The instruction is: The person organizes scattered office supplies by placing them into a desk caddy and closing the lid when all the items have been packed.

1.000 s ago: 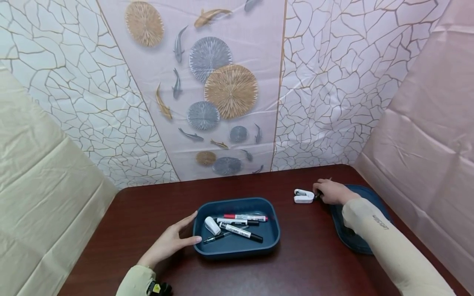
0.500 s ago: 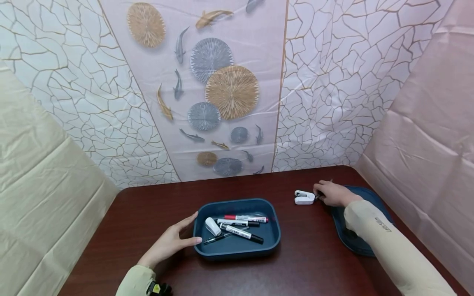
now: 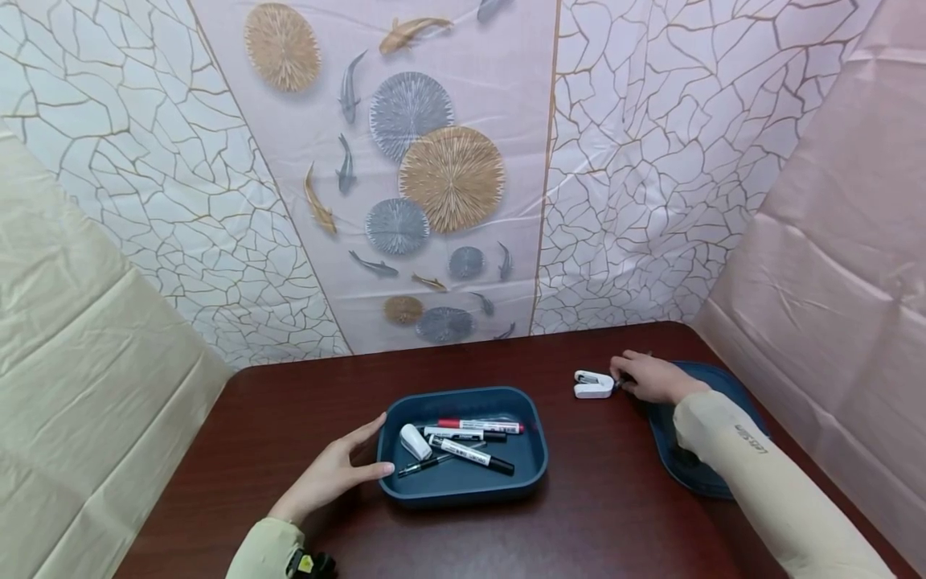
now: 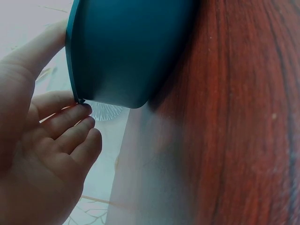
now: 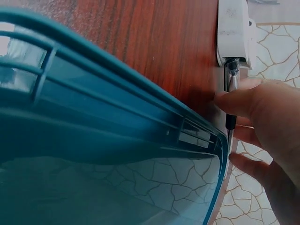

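1. So the pen [image 5: 230, 122] is off to the right of the marker tray [image 3: 531, 450] and a bit farther back, on the far side of that white stapler-looking thing [image 3: 593, 391].
2. Its long axis runs at a slant: the clear end with the clip faces the stapler-looking thing and the marker tray, the other end points away from the tray, to the far right. Couldn't say which end writes.
3. Right hand [image 3: 651, 379]: thumb and fingers pinched on the pen around its middle, gap basically just the pen's thickness. Lower fingertips sit near the second tray's rim, can't tell if they touch.
4. That second tray [image 3: 731, 392] is well right of the marker tray, partly under the right sleeve.
5. Left hand [image 3: 334, 474] is at the marker tray's left end, thumb and index spread wide, touching its two left corners. The other fingers are loosely bent outside it.
6. Inside the marker tray: a red-capped marker [image 3: 481, 426], two black-capped ones and another pen [image 3: 427, 464].
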Tool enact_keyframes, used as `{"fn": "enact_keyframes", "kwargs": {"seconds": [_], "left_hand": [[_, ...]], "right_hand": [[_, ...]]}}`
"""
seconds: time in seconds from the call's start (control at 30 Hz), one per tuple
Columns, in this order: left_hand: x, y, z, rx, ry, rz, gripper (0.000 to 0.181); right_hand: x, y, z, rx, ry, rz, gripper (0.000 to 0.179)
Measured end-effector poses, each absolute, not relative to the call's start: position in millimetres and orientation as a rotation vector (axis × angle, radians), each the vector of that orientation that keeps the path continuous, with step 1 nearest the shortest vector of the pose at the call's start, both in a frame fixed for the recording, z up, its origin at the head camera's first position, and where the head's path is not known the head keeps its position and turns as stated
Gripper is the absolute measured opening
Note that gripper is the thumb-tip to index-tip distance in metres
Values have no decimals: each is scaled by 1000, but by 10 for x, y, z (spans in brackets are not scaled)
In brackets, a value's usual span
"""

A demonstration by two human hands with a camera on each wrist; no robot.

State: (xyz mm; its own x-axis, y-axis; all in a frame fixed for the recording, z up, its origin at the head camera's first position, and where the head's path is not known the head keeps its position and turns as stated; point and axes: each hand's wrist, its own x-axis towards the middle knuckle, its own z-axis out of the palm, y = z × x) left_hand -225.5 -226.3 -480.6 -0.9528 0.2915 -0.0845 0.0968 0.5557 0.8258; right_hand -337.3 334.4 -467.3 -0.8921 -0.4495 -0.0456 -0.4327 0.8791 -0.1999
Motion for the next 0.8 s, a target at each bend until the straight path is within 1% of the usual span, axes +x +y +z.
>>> {"fn": "enact_keyframes", "kwargs": {"seconds": [0.57, 0.8], "left_hand": [[-2264, -2263, -4814, 340, 2604, 1320, 81], [-2266, -2260, -4815, 339, 2605, 1315, 82]], "right_hand": [[-3379, 3385, -4582, -792, 2992, -293, 23], [-3397, 3352, -4445, -859, 3065, -376, 20]]}}
